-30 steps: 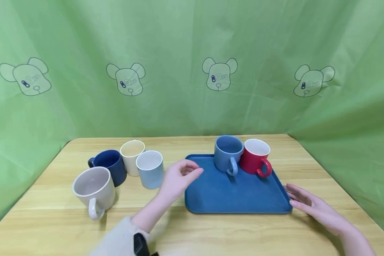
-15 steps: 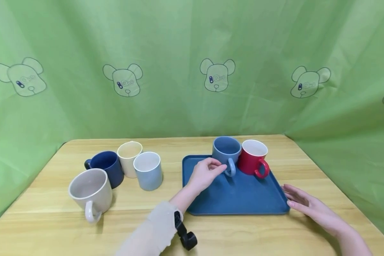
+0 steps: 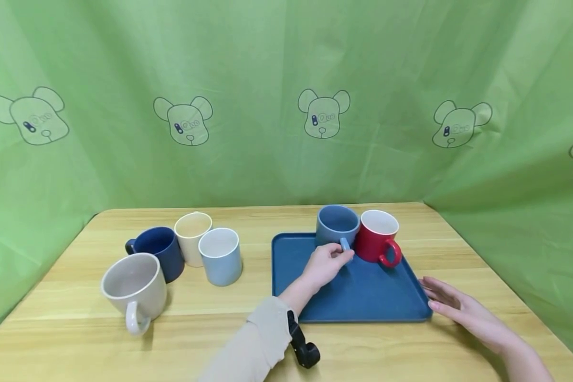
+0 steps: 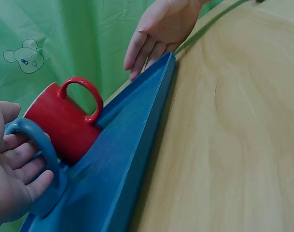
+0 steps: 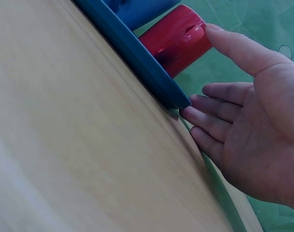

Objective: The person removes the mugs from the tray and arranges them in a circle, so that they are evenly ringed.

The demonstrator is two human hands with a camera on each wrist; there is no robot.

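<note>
A blue mug [image 3: 338, 223] stands upright at the back of the dark blue tray [image 3: 353, 302]. My left hand [image 3: 323, 265] pinches its handle, which faces the front; the left wrist view shows fingers [image 4: 23, 154] at the handle loop. Beside that mug, on the right, stands a red mug [image 3: 376, 236] with a white inside, its handle toward the front right. At the tray's right front corner my right hand [image 3: 465, 310] holds its fingers nearly straight. In the right wrist view its fingertips [image 5: 188, 112] are against the tray's corner or very close to it.
On the wooden table [image 3: 196, 339], left of the tray, stand a navy mug [image 3: 169, 254], a cream mug [image 3: 191, 241], a light blue cup [image 3: 223, 262] and a larger grey-white mug [image 3: 145, 292]. A green curtain [image 3: 248, 159] hangs behind the table.
My left hand has moved right, from the tray's left edge across to the blue mug's handle, and now pinches it. The right hand and the mugs have stayed where they were.
</note>
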